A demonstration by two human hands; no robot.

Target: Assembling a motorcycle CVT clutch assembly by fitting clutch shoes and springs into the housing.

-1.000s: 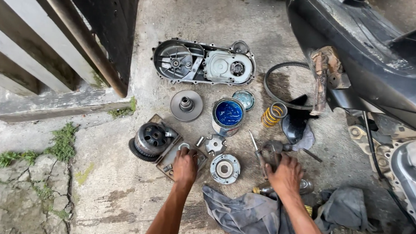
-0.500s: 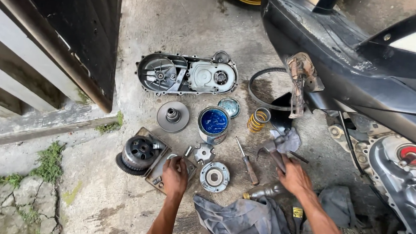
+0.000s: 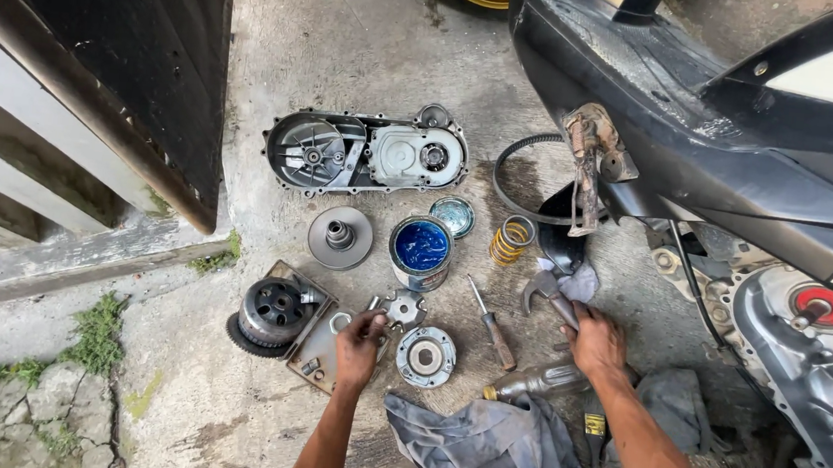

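over parts, left hand [image 3: 359,344] outstretched

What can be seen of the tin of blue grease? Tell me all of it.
The tin of blue grease is a small round metal can, standing upright and open on the concrete floor, filled with glossy deep-blue grease. Its likely lid lies just beyond it to the right. It sits below the long engine cover, between a grey pulley disc and a yellow coil spring. Neither hand touches it.
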